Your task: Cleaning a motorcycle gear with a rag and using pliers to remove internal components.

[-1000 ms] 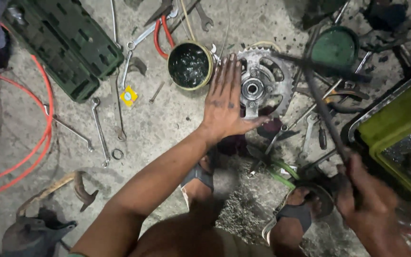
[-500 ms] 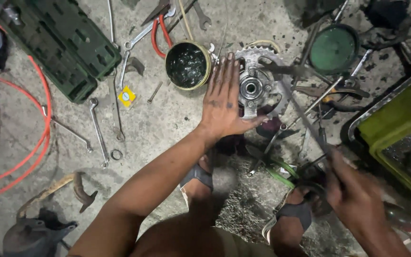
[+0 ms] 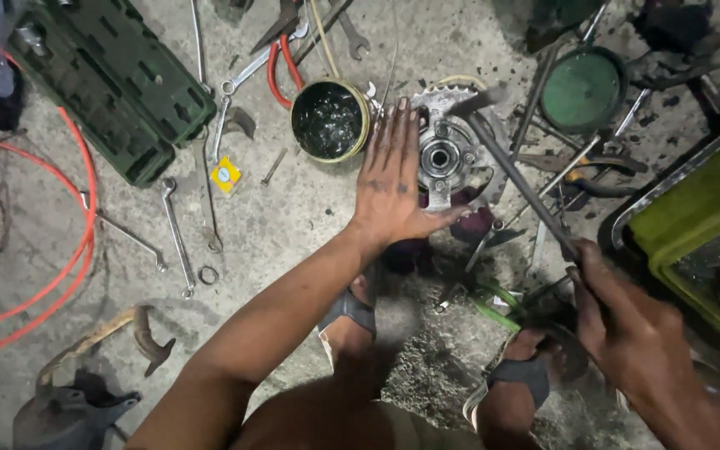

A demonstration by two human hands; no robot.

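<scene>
The round toothed steel sprocket hub lies on the concrete floor just right of the open tin of dark grease. It looks heavy, rigid and greasy, best gripped by its rim. The left hand presses flat on it, fingers spread. The right hand is fisted round a long-handled steel hammer, whose head now sits over the hub, nearer than before.

rough, stained grey concrete floor, gritty and oil-darkened in patches, under dim even light
</scene>
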